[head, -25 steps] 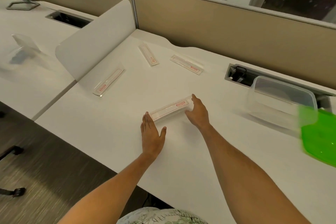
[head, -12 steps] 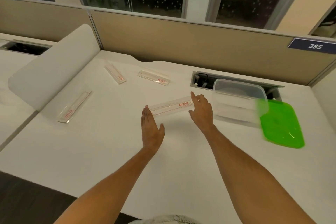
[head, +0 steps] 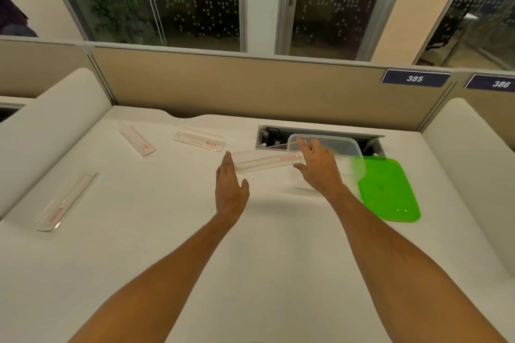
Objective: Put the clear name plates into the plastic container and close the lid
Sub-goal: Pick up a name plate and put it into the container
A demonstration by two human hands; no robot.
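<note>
A clear name plate (head: 266,161) with a red label is held between my two hands above the white desk. My left hand (head: 230,188) presses its left end with straight fingers. My right hand (head: 317,168) presses the right end, fingers nearly straight. The plate's right end is close to the clear plastic container (head: 344,146), which stands open at the back right. The green lid (head: 386,189) lies flat on the desk to the container's right. Three more name plates lie on the desk: one at the front left (head: 65,202), one at the back left (head: 137,141), one at the back middle (head: 198,141).
A cable slot (head: 320,133) is cut into the desk behind the container. White side dividers (head: 53,131) stand at the left and right (head: 473,153) of the desk. A beige partition (head: 250,86) with number signs closes the back.
Both hands have lifted the name plate off the desk and carried it to the right, toward the container. The camera has tilted up and turned right.
</note>
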